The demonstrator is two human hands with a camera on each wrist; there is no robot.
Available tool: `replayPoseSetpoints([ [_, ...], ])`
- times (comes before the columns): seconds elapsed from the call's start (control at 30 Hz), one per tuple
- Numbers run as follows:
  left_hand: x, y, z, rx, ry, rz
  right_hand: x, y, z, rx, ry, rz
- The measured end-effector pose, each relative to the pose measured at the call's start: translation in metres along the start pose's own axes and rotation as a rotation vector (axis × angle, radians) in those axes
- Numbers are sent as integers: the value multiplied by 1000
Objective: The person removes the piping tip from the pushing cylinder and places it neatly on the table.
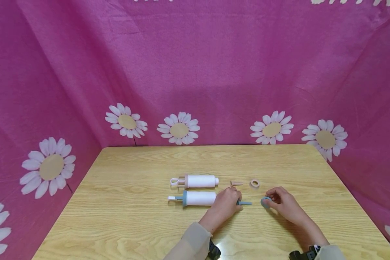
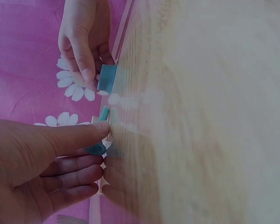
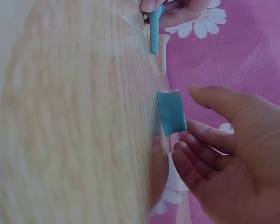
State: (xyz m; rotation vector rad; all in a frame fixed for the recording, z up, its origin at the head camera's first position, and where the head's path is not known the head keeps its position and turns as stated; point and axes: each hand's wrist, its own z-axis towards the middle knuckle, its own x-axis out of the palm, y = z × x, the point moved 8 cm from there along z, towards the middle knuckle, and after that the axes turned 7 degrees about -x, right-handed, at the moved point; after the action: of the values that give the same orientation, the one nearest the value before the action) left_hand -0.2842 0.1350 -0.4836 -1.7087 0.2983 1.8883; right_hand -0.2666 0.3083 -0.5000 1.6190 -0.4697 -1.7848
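Observation:
My left hand [image 1: 225, 200] pinches the wide end of a teal cone-shaped nozzle [image 1: 245, 203], whose narrow tip points right. In the right wrist view this nozzle [image 3: 154, 32] shows between thumb and fingers. To its right, my right hand [image 1: 287, 206] is at a teal ring [image 1: 265, 202] on the table. The right wrist view shows the thumb apart from that ring [image 3: 172, 112], with the fingertips close beside it; contact cannot be told. A white syringe-like tube with a teal collar [image 1: 199, 198] lies partly behind my left hand.
A second white tube with a beige collar [image 1: 201, 181] lies behind the first, its looped handle to the left. Further right are a beige nozzle [image 1: 236, 183] and a beige ring [image 1: 255, 183]. The wooden table [image 1: 126, 216] meets a pink flowered cloth [image 1: 214, 72].

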Motion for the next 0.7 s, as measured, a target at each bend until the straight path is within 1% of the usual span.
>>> replayPoseSetpoints([
  [0.1,-1,2,0,-6,-9,-9,-5,0,3,3,-44,-24],
  [0.2,-3,4,-1,-18,-40,-37,-10,2,7,-10,-99,-44],
  [0.3,-10,8,-5,-37,-109,-91,-15,6,10,-34,-152,-43],
  [0.33,-13,10,-6,-42,-144,-116,-16,8,10,-45,-167,-38],
  [0.4,-23,13,-10,-49,-239,-160,-18,14,11,-69,-200,-28],
  [0.57,-50,23,-23,-49,-525,-258,-21,36,10,-141,-288,-3],
  [0.63,-58,28,-28,-54,-605,-286,-21,46,12,-182,-326,-11],
  [0.7,-63,35,-31,-60,-661,-305,-20,54,13,-223,-369,-28],
])
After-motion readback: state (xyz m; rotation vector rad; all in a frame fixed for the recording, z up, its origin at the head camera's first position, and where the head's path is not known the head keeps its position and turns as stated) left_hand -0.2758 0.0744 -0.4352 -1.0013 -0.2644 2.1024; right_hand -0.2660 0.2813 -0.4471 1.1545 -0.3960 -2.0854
